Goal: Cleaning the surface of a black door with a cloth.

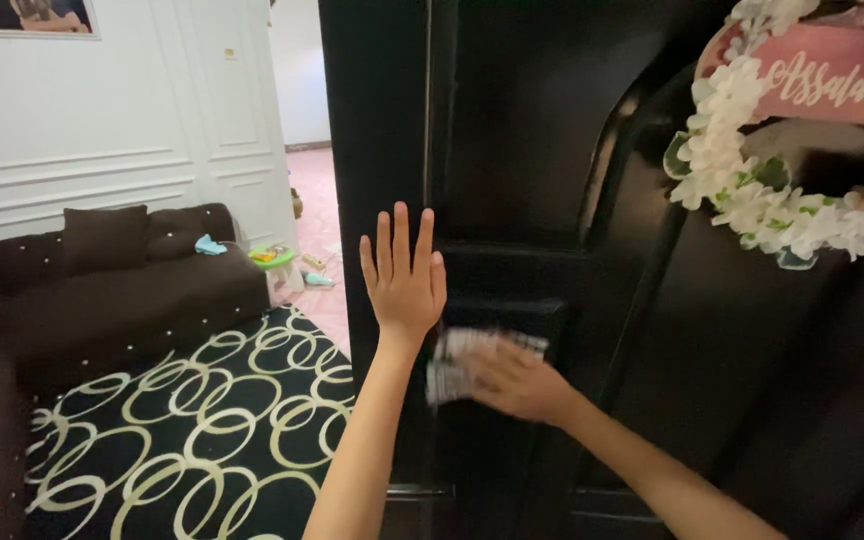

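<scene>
So the black door (552, 150) fills most of the view, and its left edge runs straight down just left of the left hand (404, 270). Past that edge the room opens up: a dark sofa (122, 280) along the white panelled wall (102, 130), a black rug with pale rings (202, 420) in front of it, and a pink-tiled strip of floor (317, 215) leading back through a doorway, with a few small toys scattered near the sofa's end. Plenty of free space on that side, none on the right, where the door panels carry on to the frame edge.

Left hand is flat against the door near its edge, fingers straight up and slightly spread, holding nothing. Right hand (517, 385) sits lower, just right of the left wrist, pressing a pale patterned cloth (462, 355) onto the raised panel. The cloth pokes out above and left of the fingers, which lie over it, fairly blurred, so I can't tell exactly how they curl.

A white flower wreath (752, 190) with a pink banner hangs on the door at upper right, well apart from both hands.
</scene>
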